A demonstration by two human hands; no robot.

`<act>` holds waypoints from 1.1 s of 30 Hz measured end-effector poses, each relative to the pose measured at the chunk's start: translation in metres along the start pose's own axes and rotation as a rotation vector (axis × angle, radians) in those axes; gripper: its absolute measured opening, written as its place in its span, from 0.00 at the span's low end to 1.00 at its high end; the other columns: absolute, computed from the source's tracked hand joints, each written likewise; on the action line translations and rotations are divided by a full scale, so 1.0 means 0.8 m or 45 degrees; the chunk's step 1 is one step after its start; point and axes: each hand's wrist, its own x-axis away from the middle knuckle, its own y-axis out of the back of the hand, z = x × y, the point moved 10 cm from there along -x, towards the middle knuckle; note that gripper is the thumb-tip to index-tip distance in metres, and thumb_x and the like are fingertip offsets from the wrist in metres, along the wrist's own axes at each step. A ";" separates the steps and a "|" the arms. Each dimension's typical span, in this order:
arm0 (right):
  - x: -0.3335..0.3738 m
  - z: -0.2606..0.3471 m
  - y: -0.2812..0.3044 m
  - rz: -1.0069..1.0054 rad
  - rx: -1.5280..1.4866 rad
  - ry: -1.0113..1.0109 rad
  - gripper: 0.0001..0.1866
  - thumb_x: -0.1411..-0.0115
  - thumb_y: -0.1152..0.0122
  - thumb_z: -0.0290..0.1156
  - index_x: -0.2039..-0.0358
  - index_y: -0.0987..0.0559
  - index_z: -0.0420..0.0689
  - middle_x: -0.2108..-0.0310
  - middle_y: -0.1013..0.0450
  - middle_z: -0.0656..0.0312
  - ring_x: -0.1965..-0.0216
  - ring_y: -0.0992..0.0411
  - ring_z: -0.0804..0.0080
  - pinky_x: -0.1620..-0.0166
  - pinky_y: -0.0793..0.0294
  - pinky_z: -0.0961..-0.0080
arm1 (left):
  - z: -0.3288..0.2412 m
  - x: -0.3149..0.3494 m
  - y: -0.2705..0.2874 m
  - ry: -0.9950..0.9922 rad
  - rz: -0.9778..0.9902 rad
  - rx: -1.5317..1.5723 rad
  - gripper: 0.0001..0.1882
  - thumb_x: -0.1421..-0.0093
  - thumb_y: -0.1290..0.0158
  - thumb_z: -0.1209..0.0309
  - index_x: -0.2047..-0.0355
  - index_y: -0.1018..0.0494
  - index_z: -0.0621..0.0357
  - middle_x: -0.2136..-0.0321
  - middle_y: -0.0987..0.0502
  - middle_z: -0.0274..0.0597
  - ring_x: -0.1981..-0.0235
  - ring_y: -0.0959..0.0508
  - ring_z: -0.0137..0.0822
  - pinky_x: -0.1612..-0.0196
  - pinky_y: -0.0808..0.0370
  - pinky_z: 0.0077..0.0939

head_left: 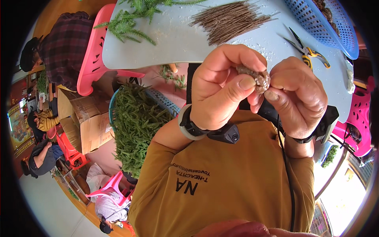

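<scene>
Left hand [227, 85] | brown lump [262, 81] | long axis slants toward right hand [298, 96]

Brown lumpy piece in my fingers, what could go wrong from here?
The brown piece is small and only at the fingertips of the left hand and right hand, so it might slip or break. The open pliers lie just beyond the right hand and could get knocked. The loose thin sticks might scatter if brushed.

A small, lumpy brown piece [262, 82], flecked white, is pinched between the left hand [221, 87] and right hand [301, 94].
</scene>
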 end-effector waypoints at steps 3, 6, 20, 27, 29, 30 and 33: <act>0.005 -0.008 0.002 -0.060 -0.141 -0.084 0.06 0.54 0.38 0.21 0.76 0.27 0.37 0.78 0.32 0.61 0.77 0.37 0.74 0.73 0.39 0.79 | -0.004 -0.005 -0.005 -0.001 -0.022 0.011 0.12 0.41 0.52 0.74 0.58 0.38 0.65 0.66 0.32 0.46 0.75 0.30 0.26 0.75 0.28 0.19; 0.010 -0.012 0.005 -0.089 -0.195 -0.127 0.06 0.54 0.38 0.20 0.75 0.27 0.37 0.77 0.32 0.61 0.77 0.37 0.74 0.73 0.39 0.80 | -0.006 -0.004 -0.006 -0.016 -0.028 -0.025 0.13 0.42 0.51 0.77 0.59 0.38 0.67 0.67 0.31 0.43 0.74 0.30 0.25 0.73 0.28 0.17; 0.027 -0.038 0.008 -0.232 -0.380 -0.493 0.07 0.54 0.40 0.16 0.74 0.28 0.37 0.76 0.33 0.63 0.74 0.37 0.77 0.69 0.38 0.82 | -0.009 -0.009 0.002 0.042 0.032 -0.358 0.15 0.46 0.46 0.74 0.61 0.35 0.70 0.65 0.32 0.50 0.72 0.27 0.31 0.75 0.24 0.22; 0.024 -0.035 0.002 -0.196 -0.427 -0.434 0.06 0.53 0.41 0.17 0.74 0.28 0.37 0.76 0.34 0.64 0.74 0.38 0.78 0.69 0.39 0.83 | -0.021 -0.010 -0.001 -0.158 0.173 -0.614 0.15 0.46 0.45 0.73 0.61 0.35 0.68 0.65 0.32 0.50 0.70 0.27 0.30 0.69 0.26 0.21; 0.025 -0.037 0.003 -0.212 -0.443 -0.483 0.06 0.53 0.41 0.17 0.75 0.29 0.37 0.77 0.34 0.64 0.75 0.38 0.78 0.70 0.40 0.83 | -0.022 -0.009 -0.006 -0.198 0.213 -0.673 0.15 0.46 0.45 0.73 0.61 0.35 0.68 0.65 0.31 0.51 0.70 0.27 0.30 0.67 0.26 0.21; 0.025 -0.037 0.003 -0.184 -0.438 -0.505 0.05 0.53 0.41 0.18 0.75 0.29 0.37 0.77 0.34 0.64 0.75 0.39 0.78 0.70 0.40 0.83 | -0.021 -0.010 -0.006 -0.180 0.167 -0.602 0.15 0.46 0.45 0.74 0.61 0.35 0.68 0.64 0.31 0.51 0.69 0.27 0.31 0.67 0.26 0.21; 0.026 -0.039 0.003 -0.127 -0.432 -0.553 0.05 0.52 0.42 0.19 0.76 0.30 0.37 0.77 0.35 0.65 0.75 0.40 0.79 0.71 0.42 0.84 | -0.018 -0.010 -0.003 -0.141 0.073 -0.463 0.15 0.46 0.45 0.74 0.61 0.35 0.67 0.63 0.31 0.52 0.69 0.26 0.31 0.65 0.27 0.21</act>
